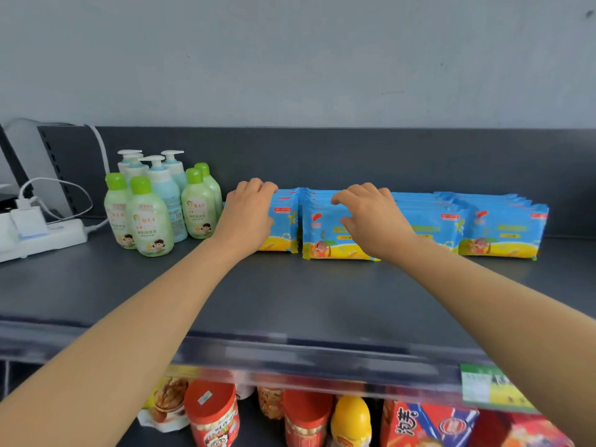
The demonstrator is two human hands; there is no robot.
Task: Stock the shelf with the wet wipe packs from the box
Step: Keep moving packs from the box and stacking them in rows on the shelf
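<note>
Holding the packs (322, 235) should be easy: they look soft, squishy and light, with slick wrap, so take each by its top edge. Your left hand (248, 217) and right hand (374, 221) both curl over the tops of packs. They stand in blue and yellow rows on the shelf (290, 301), just right of the bottles (154, 208).

1. The left arm (129, 317) is being stretched, bare, from 7 o'clock toward 1 o'clock.
2. The left hand (250, 214) is being held palm down, with its fingers being hooked over the tops of the wet wipe packs (283, 230).
3. The right arm (500, 311) is being stretched from 4 o'clock toward 10 o'clock.
4. The right hand (374, 217) is being held palm down at 3 o'clock of the left, with its fingers bent and spread; whether anything is being gripped cannot be told.
</note>
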